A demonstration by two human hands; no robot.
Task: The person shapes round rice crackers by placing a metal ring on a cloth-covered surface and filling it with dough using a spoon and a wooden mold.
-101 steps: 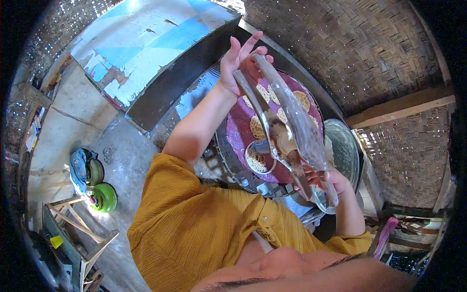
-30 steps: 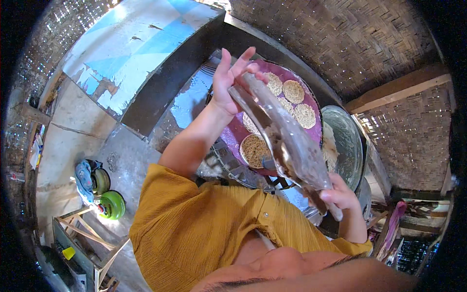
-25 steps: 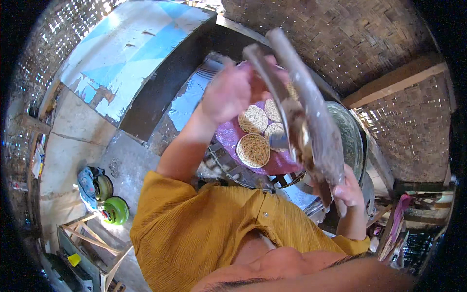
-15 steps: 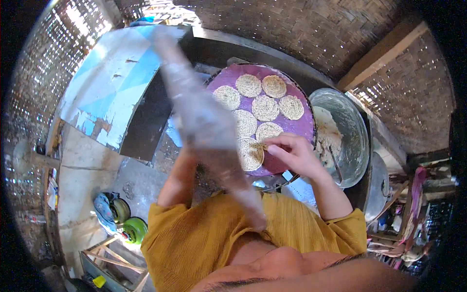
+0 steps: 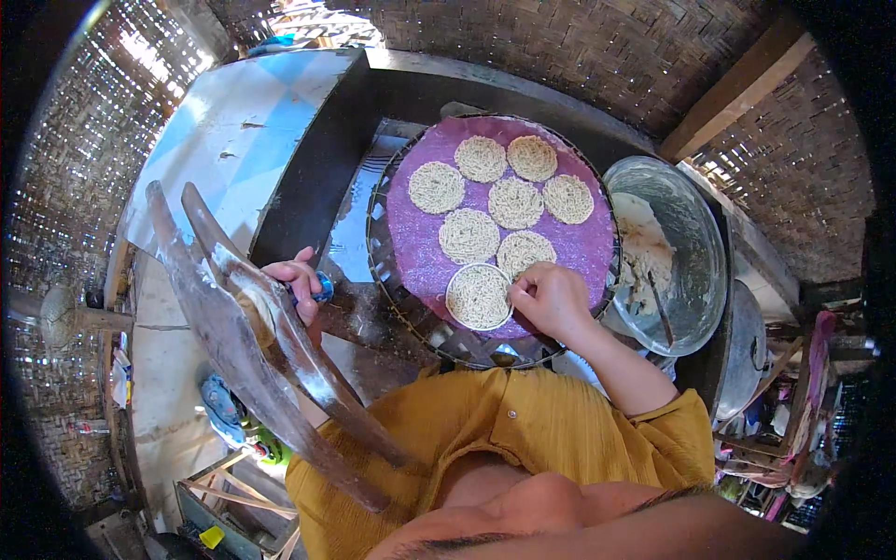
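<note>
On the near edge of the round purple-lined tray (image 5: 411, 247), the right hand (image 5: 553, 299) rests with its fingers curled down beside the closest noodle disc (image 5: 479, 296), fingertips touching or just at its right rim; whether anything is pinched between them cannot be told. That disc lies at the front of the tray, nearest the person, ringed by a thin pale edge. 6 more noodle discs (image 5: 515, 201) sit behind it on the purple sheet, set close together but mostly apart, reaching toward the far rim.

Off to the left, the left hand (image 5: 297, 280) is closed around a long wooden two-armed press (image 5: 245, 341), gripping it near a lump of pale dough caught between its arms. The press slants from the upper left down toward the person's chest, held up clear of the tray. Something small and blue shows at the fingers of that hand.

Right of the tray, just beside its rim, stands a large metal bowl (image 5: 691, 233) with pale dough and a thin stick-like tool inside. The tray sits on a dark wire rack over a dark tabletop (image 5: 373, 345). Farther left lies a pale blue and white slab (image 5: 215, 140). Woven bamboo walls (image 5: 579, 47) close in behind. The person wears a mustard-yellow shirt (image 5: 523, 434).
</note>
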